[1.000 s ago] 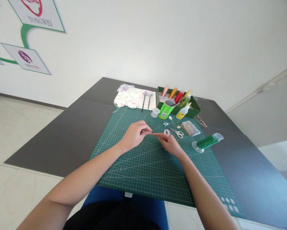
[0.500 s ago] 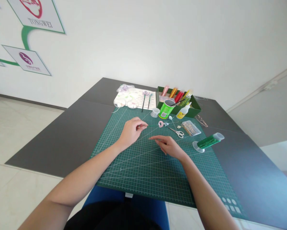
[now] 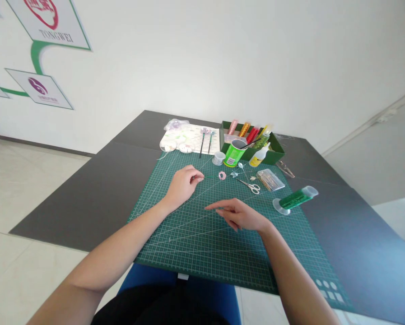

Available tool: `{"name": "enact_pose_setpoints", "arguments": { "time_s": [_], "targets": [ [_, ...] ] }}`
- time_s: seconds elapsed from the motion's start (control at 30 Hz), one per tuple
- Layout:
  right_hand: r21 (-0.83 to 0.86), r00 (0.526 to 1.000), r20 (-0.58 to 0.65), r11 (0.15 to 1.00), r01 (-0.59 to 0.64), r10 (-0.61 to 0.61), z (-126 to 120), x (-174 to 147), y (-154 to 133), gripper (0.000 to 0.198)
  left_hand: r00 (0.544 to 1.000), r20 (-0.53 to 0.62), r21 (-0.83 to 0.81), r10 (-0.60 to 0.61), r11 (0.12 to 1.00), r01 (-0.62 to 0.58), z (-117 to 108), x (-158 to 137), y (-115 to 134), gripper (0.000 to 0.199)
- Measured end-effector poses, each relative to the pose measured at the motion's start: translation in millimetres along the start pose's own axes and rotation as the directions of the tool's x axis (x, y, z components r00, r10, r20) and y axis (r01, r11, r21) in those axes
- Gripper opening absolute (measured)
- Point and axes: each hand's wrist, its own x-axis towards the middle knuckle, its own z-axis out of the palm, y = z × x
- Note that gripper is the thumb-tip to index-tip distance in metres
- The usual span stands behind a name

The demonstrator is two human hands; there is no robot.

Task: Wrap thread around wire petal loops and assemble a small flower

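Note:
My left hand (image 3: 185,184) is closed in a pinch over the middle of the green cutting mat (image 3: 195,234). From its fingertips a thin green stem runs right to a small pink ring-shaped flower (image 3: 222,175). To the right and nearer to me, my right hand (image 3: 238,214) hovers with the index finger stretched out and the other fingers loosely bent. Nothing shows in it. Just beyond the flower lie pale blue leaf-like pieces (image 3: 234,174). White-handled scissors (image 3: 254,188) rest on the mat further right.
A green can (image 3: 234,155), a glue bottle (image 3: 259,156) and a small clear cup (image 3: 219,158) stand before a green box (image 3: 274,157) of coloured rolls. On the right are a clear case (image 3: 270,180) and a green spool (image 3: 294,200). Two brushes (image 3: 202,143) lie on white sheets behind.
My left hand has drawn slightly left, and the pink flower has moved left with it, away from the blue leaf pieces. My right hand has come a little nearer to me.

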Motion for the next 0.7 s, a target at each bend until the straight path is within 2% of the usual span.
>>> {"name": "enact_pose_setpoints", "arguments": {
  "time_s": [0.3,0.7],
  "targets": [
    [-0.002,0.997,0.012,0.997,0.075,-0.075,0,-6,-5,0.044,0.996,0.089,0.025,-0.027,0.999,0.025,7,-4,1,0.013],
    [0.029,0.984,-0.033,0.984,0.176,-0.175,-3,-14,-17,0.042,0.980,0.200,0.085,0.017,0.996,-0.035,13,-8,0,0.014]
  ]
}}
